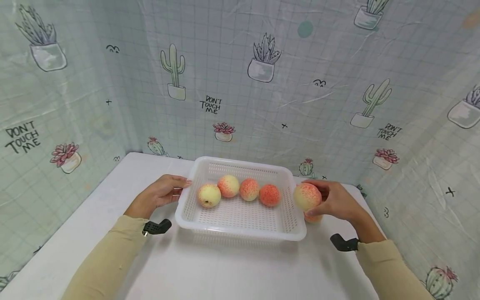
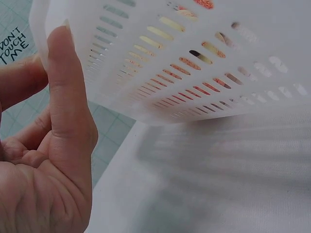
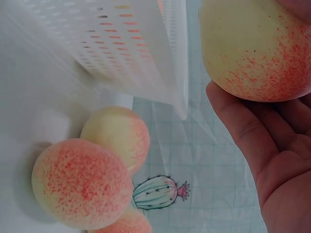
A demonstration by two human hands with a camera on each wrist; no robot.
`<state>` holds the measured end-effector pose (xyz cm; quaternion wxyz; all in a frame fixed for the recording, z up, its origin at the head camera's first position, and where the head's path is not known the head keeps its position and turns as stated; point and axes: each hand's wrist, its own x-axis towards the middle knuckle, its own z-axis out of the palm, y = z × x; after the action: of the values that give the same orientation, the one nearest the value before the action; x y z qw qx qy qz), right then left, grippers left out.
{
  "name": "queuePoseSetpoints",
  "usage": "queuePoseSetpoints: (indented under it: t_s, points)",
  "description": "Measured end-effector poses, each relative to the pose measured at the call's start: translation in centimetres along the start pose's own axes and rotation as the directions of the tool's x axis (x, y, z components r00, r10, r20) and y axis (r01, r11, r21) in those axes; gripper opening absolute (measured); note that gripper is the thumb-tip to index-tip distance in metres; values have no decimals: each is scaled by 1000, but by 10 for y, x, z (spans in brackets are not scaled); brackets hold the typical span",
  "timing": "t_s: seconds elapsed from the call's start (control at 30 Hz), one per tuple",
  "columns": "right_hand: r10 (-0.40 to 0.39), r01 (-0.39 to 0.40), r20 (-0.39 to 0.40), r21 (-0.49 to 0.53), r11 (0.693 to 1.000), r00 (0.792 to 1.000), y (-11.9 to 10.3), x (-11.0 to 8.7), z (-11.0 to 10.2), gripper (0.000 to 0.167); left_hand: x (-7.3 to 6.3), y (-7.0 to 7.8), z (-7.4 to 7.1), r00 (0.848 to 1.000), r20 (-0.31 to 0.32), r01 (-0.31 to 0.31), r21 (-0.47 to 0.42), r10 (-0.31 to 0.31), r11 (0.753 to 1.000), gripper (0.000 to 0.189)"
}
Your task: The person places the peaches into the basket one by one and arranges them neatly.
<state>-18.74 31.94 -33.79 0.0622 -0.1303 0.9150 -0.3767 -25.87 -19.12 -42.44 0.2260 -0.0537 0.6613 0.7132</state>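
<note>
A white perforated plastic basket (image 1: 240,234) stands on the table with several yellow-and-red peaches inside, among them a pale one (image 1: 209,196) at the left and a redder one (image 1: 269,195) at the right. My left hand (image 1: 160,193) grips the basket's left rim, its thumb (image 2: 68,87) up along the wall in the left wrist view. Just off the right rim, my right hand (image 1: 337,202) holds a peach (image 1: 307,196) between thumb and fingers. Below it, three more peaches, one speckled red (image 3: 82,184) and one mostly yellow (image 3: 116,136), lie beside the basket in the right wrist view.
The white table (image 1: 225,271) runs back to a cloth wall (image 1: 240,104) printed with cacti and grid lines, which also closes off both sides. A black strap-mounted device (image 1: 157,227) sits on the left wrist and another (image 1: 343,243) on the right.
</note>
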Motion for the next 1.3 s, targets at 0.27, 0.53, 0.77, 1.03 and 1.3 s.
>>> queuePoseSetpoints:
  t_s: [0.27, 0.53, 0.77, 1.03, 1.3]
  points:
    - [-22, 22, 16, -24, 999, 1000, -10, 6, 4, 89, 3, -3, -2, 1000, 15, -7, -5, 7, 1000, 61]
    - [-82, 83, 44, -21, 996, 996, -18, 11, 9, 86, 2, -2, -2, 1000, 20, -16, -19, 16, 1000, 56]
    - [-106, 108, 72, -21, 994, 992, -24, 17, 13, 83, 0, -2, -1, 1000, 27, -16, -18, 17, 1000, 57]
    - [-118, 119, 107, -8, 993, 987, -31, 25, 19, 82, 1, -3, -2, 999, 34, -27, -25, 28, 999, 55]
    - [-142, 143, 137, 3, 990, 980, -42, 34, 24, 85, 2, -4, -3, 999, 34, -18, -37, 19, 999, 54]
